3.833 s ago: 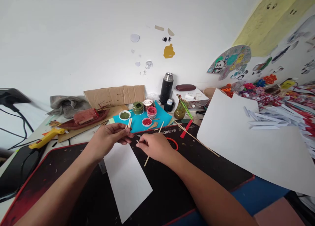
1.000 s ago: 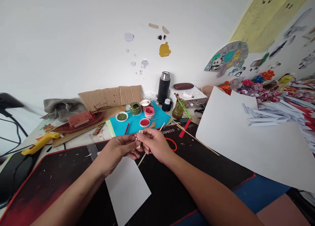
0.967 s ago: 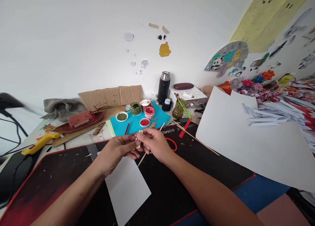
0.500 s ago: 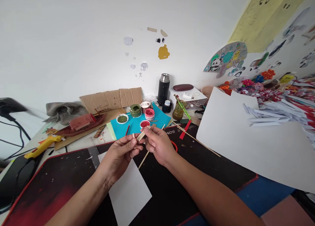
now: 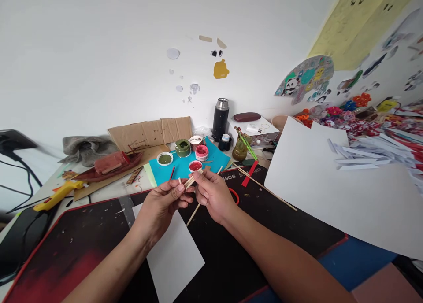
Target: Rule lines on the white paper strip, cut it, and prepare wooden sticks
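Over the black desk mat (image 5: 251, 232), my left hand (image 5: 161, 204) and my right hand (image 5: 214, 195) meet at the fingertips. Between them they pinch a small bundle of short wooden sticks (image 5: 189, 180), tilted up to the right. My left hand also holds one separate short stick (image 5: 179, 181) upright at its fingertips. A long thin skewer (image 5: 193, 213) lies on the mat beneath the hands, beside a white paper strip (image 5: 173, 254). A red rubber band (image 5: 235, 196) shows just behind my right hand.
Beyond the hands lies a blue sheet (image 5: 185, 164) with open paint pots (image 5: 201, 153). A model boat (image 5: 110, 165), a yellow glue gun (image 5: 57, 195), cardboard (image 5: 150, 131) and a black flask (image 5: 220, 118) stand further back. A large white sheet (image 5: 340, 188) covers the right.
My right hand has picked short sticks off the mat and brought them to my left hand. Both hands then rose a little, and the bundle tilted to the right.
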{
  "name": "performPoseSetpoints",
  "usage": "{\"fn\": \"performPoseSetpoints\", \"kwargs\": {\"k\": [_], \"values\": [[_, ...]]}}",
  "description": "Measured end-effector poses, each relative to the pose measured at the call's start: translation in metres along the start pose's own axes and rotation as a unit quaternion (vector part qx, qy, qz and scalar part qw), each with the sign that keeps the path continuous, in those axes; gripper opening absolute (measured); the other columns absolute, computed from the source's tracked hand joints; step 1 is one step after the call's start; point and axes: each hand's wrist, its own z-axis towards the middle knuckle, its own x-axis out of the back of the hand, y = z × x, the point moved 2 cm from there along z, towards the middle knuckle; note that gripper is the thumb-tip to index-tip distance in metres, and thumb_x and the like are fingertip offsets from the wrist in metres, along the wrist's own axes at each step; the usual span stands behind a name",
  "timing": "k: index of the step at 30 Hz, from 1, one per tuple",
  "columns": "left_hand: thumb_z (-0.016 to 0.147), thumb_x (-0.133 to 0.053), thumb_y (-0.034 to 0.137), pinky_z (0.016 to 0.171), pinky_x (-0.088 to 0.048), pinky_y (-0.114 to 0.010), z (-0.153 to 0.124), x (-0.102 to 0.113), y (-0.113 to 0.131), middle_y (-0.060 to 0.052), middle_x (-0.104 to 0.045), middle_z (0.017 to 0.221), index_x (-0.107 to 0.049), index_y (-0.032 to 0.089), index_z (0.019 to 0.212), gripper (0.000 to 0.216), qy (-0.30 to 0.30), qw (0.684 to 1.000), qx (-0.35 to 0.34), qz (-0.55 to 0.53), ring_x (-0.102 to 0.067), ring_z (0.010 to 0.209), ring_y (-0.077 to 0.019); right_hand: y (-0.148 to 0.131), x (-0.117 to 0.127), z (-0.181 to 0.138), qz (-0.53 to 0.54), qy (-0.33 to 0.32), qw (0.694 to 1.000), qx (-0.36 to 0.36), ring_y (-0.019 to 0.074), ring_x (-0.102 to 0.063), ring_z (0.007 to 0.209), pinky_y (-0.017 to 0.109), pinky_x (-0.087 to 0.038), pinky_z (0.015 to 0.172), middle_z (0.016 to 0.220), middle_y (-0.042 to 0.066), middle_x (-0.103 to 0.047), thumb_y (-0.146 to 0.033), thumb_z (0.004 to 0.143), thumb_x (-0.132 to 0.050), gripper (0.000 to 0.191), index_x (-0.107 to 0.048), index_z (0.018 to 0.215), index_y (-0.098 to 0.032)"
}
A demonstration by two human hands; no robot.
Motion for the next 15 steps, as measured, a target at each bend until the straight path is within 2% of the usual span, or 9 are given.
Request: {"fn": "performPoseSetpoints", "kwargs": {"k": [3, 6, 8, 11, 15], "values": [[0.047, -0.110, 0.043, 0.055, -0.060, -0.021, 0.003, 0.006, 0.006, -0.006, -0.079, 0.070, -0.085, 0.016, 0.083, 0.051, -0.002, 1.000, -0.003, 0.021, -0.074, 0.061, -0.0164, -0.003, 0.001, 0.000, -0.009, -0.002, 1.000, 0.006, 0.0045, -0.028, 0.039, 0.022, -0.017, 0.041, 0.045, -0.014, -0.036, -0.059, 0.071, -0.095, 0.051, -0.064, 0.079, -0.019], [0.052, -0.109, 0.046, 0.061, -0.062, -0.022, 0.007, 0.011, 0.011, -0.006, -0.081, 0.079, -0.086, 0.017, 0.089, 0.052, 0.007, 0.999, -0.020, 0.032, -0.076, 0.068, -0.0170, -0.004, 0.003, 0.002, -0.011, -0.002, 1.000, 0.005, 0.0049, -0.028, 0.040, 0.023, -0.015, 0.042, 0.045, -0.014, -0.033, -0.055, 0.073, -0.095, 0.048, -0.063, 0.078, -0.020], [0.052, -0.108, 0.048, 0.062, -0.060, -0.021, 0.009, 0.013, 0.010, -0.006, -0.081, 0.084, -0.086, 0.018, 0.087, 0.051, 0.012, 0.999, -0.033, 0.036, -0.073, 0.068, -0.0145, -0.003, 0.004, 0.002, -0.011, -0.003, 1.000, 0.000, 0.0052, -0.029, 0.040, 0.024, -0.015, 0.043, 0.045, -0.014, -0.033, -0.056, 0.074, -0.094, 0.048, -0.062, 0.076, -0.020], [0.052, -0.108, 0.048, 0.060, -0.057, -0.020, 0.009, 0.013, 0.007, -0.005, -0.078, 0.080, -0.085, 0.016, 0.082, 0.049, 0.009, 0.998, -0.037, 0.047, -0.067, 0.065, -0.0118, 0.000, 0.004, 0.003, -0.010, -0.005, 1.000, -0.010, 0.0054, -0.029, 0.040, 0.024, -0.016, 0.043, 0.046, -0.014, -0.033, -0.058, 0.073, -0.094, 0.048, -0.064, 0.078, -0.020], [0.054, -0.107, 0.048, 0.069, -0.062, -0.026, 0.007, 0.011, 0.006, -0.007, -0.080, 0.090, -0.083, 0.016, 0.079, 0.047, -0.001, 0.997, -0.026, 0.071, -0.072, 0.074, -0.0162, 0.005, 0.002, 0.001, -0.023, -0.018, 0.999, -0.016, 0.0055, -0.030, 0.040, 0.024, -0.018, 0.043, 0.046, -0.013, -0.036, -0.061, 0.072, -0.093, 0.049, -0.069, 0.080, -0.018]]}}
